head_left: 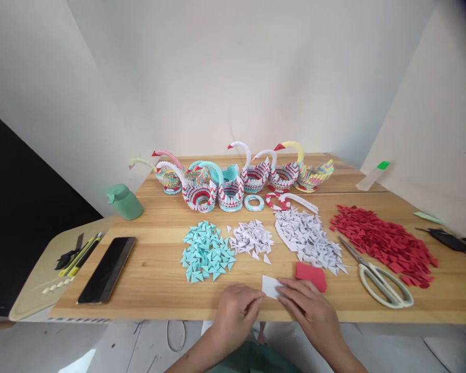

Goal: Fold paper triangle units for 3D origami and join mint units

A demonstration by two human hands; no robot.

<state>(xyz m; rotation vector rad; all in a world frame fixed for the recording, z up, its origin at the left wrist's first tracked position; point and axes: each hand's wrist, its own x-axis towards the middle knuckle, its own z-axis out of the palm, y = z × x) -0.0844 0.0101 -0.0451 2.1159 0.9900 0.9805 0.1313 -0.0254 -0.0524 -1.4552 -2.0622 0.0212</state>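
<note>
Left hand (238,306): curled, at eight o'clock of white paper (270,286); grip undiscernible. Right hand (312,306): fingers extended, grip holding four-o'clock end. White paper: small, plain, straight-edged.

Near centre, the paper (271,287) is plain white and the card (311,277) to its right plain red. The left heap (207,252) is turquoise, the small heap (251,238) and the larger heap (309,238) are white, and the right heap (384,244) is red. Farther off, the swans (230,199) carry bands of red, white and turquoise; the far-right swan (314,177) is yellow-necked and red-beaked, its body streaked in pastels. The scissors (389,287) have cream handles, the bottle (126,202) is green, and brown grain streaks the tan table (155,290).
</note>
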